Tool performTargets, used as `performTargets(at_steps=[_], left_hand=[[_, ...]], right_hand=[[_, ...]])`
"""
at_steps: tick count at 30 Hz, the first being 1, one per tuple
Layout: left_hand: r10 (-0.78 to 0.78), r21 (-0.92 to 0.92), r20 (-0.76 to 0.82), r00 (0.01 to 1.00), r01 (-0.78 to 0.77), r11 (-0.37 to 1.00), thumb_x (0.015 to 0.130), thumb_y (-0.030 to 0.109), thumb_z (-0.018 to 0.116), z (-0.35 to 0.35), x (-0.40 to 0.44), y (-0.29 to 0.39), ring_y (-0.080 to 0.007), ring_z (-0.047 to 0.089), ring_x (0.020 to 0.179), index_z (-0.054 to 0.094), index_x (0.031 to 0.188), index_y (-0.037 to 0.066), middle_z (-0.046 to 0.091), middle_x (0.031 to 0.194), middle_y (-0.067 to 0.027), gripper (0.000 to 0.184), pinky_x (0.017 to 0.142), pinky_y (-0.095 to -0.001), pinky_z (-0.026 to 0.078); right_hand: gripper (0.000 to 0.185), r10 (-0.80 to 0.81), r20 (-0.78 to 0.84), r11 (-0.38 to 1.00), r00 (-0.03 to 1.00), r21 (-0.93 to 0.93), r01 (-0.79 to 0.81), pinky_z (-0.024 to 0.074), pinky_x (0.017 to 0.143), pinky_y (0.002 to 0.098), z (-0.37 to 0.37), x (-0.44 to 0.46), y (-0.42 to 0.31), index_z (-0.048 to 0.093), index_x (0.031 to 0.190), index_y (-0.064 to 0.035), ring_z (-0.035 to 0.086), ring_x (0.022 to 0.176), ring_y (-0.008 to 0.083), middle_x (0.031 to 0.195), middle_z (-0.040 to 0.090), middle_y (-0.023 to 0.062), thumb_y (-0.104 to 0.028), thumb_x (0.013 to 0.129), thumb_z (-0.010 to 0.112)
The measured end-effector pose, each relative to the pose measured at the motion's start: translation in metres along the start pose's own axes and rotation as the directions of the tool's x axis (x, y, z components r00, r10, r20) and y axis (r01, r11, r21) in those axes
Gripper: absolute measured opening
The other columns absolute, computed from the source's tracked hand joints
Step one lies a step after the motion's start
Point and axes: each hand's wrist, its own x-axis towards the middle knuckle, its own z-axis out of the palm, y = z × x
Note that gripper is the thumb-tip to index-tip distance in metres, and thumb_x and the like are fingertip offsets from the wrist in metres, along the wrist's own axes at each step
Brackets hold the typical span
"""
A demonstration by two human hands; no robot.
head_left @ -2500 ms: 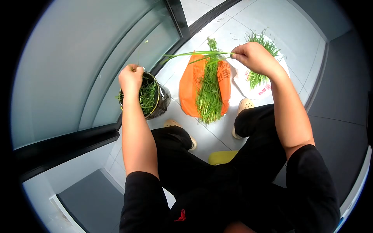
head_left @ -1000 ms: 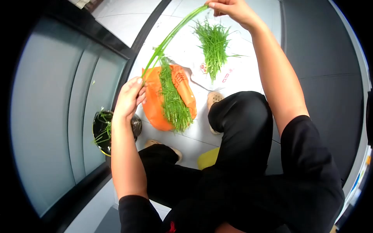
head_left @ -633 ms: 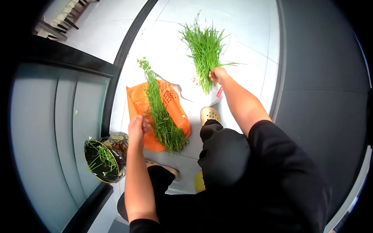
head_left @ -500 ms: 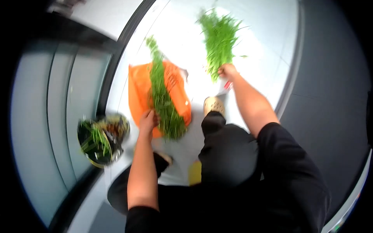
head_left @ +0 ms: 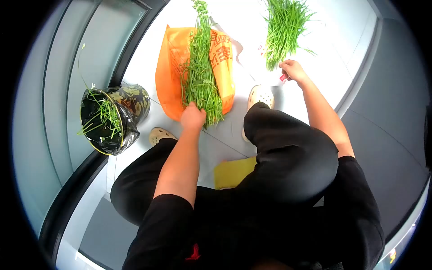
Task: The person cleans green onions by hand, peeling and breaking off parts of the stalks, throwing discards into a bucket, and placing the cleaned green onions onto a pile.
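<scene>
My left hand (head_left: 193, 118) is closed at the lower end of a long bundle of green flowering chives (head_left: 201, 74), its fingers curled against the stems. The bundle lies lengthwise on an orange plastic bag (head_left: 170, 76) with dark printing. My right hand (head_left: 293, 72) has its thumb and fingers pinched together at the stem ends of a second, neater bunch of chives (head_left: 285, 33) on the floor. What the pinch holds is too small to make out. Just under those fingers shows a small red object (head_left: 283, 78), its kind unclear.
At left stands a patterned bin (head_left: 135, 101) lined with a black bag, with chive scraps (head_left: 105, 114) inside. A glass sliding door (head_left: 63, 90) with a dark frame runs beside it. My beige clogs (head_left: 261, 95) rest on pale tiles, and a yellow object (head_left: 234, 173) lies beneath me.
The view has shifted, so bags and bunches sit higher and further right. My left hand stays by the stem ends of the long bundle. My right hand is now slightly below its bunch.
</scene>
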Motion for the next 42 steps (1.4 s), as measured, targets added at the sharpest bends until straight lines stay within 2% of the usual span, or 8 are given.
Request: performTargets(at_steps=[13,17,24,29,30,33,36,42], left_hand=[[0.175,-0.256,0.100,0.979,-0.145,0.956,0.076,0.027,0.061,-0.082,0.018,-0.028,-0.0272,0.062,0.071,0.067,0.083,0.004,0.065,0.075,-0.0142,0.025,0.068,-0.0368,0.048],[0.254,-0.425,0.104,0.962,-0.188,0.885,0.078,0.019,0.063,-0.138,0.006,-0.027,-0.0112,0.047,0.046,0.061,0.064,0.003,0.056,0.058,-0.0045,0.021,0.043,-0.0273,0.038],[0.391,-0.378,0.005,0.920,-0.360,0.853,0.077,0.025,0.060,-0.222,-0.040,-0.014,-0.0151,0.052,0.050,0.060,0.061,0.004,0.056,0.054,-0.0061,0.027,0.053,-0.0299,0.043],[0.371,-0.661,-0.206,0.906,-0.408,0.630,0.082,0.019,0.058,-0.275,-0.107,0.003,-0.0055,0.042,0.046,0.060,0.074,0.004,0.053,0.059,0.0019,0.017,0.044,-0.0201,0.034],[0.373,-0.716,-0.248,0.894,-0.428,0.552,0.083,0.018,0.057,-0.277,-0.112,0.002,-0.0044,0.041,0.047,0.060,0.080,0.003,0.052,0.060,0.0028,0.016,0.044,-0.0187,0.034],[0.306,-0.813,-0.334,0.892,-0.437,0.384,0.085,0.016,0.055,-0.283,-0.152,0.009,-0.0041,0.042,0.049,0.059,0.082,0.002,0.052,0.062,0.0021,0.015,0.046,-0.0184,0.034],[0.312,-0.850,-0.347,0.884,-0.437,0.293,0.086,0.016,0.055,-0.272,-0.160,0.006,-0.0038,0.042,0.050,0.057,0.085,0.000,0.053,0.063,0.0017,0.016,0.046,-0.0180,0.034],[0.314,-0.853,-0.355,0.881,-0.443,0.277,0.086,0.014,0.056,-0.265,-0.162,0.000,-0.0040,0.043,0.051,0.058,0.087,0.001,0.053,0.063,0.0013,0.013,0.048,-0.0176,0.035]], right_hand=[[0.028,-0.421,0.100,0.893,0.901,-0.126,0.431,0.0461,0.056,0.0270,-0.015,-0.089,-0.136,0.061,0.083,-0.0001,0.055,0.057,0.0128,0.066,0.058,0.0051,-0.027,0.084,0.053],[0.028,-0.643,0.121,0.694,0.756,-0.325,0.643,0.0469,0.059,0.0299,-0.024,-0.158,-0.202,0.062,0.090,-0.0006,0.058,0.061,0.0162,0.070,0.061,0.0082,-0.026,0.084,0.052],[0.028,-0.789,0.294,0.365,0.540,-0.484,0.796,0.0457,0.060,0.0306,0.005,-0.279,-0.260,0.061,0.092,-0.0009,0.055,0.061,0.0159,0.067,0.059,0.0096,-0.026,0.087,0.051],[0.027,-0.705,0.553,0.371,0.445,-0.247,0.895,0.0451,0.057,0.0329,0.059,-0.309,-0.246,0.065,0.087,-0.0040,0.056,0.057,0.0160,0.061,0.058,0.0091,-0.030,0.085,0.055],[0.028,-0.691,0.537,0.467,0.483,-0.178,0.866,0.0462,0.064,0.0373,0.077,-0.302,-0.237,0.063,0.071,-0.0037,0.058,0.061,0.0261,0.066,0.060,0.0141,-0.029,0.081,0.055],[0.039,-0.615,0.483,0.768,0.623,0.189,0.612,0.0439,0.051,0.0280,0.110,-0.291,-0.234,0.057,0.073,-0.0014,0.054,0.054,0.0127,0.061,0.056,0.0058,-0.038,0.085,0.054],[0.037,-0.683,0.379,0.651,0.624,0.703,0.286,0.0408,0.047,0.0204,0.116,-0.287,-0.248,0.054,0.089,0.0007,0.047,0.050,0.0074,0.061,0.047,-0.0009,-0.036,0.087,0.053],[0.028,-0.702,0.192,0.566,0.686,0.735,0.374,0.0392,0.046,0.0217,0.111,-0.270,-0.266,0.057,0.088,0.0026,0.042,0.047,0.0063,0.056,0.044,-0.0023,-0.025,0.088,0.053]])
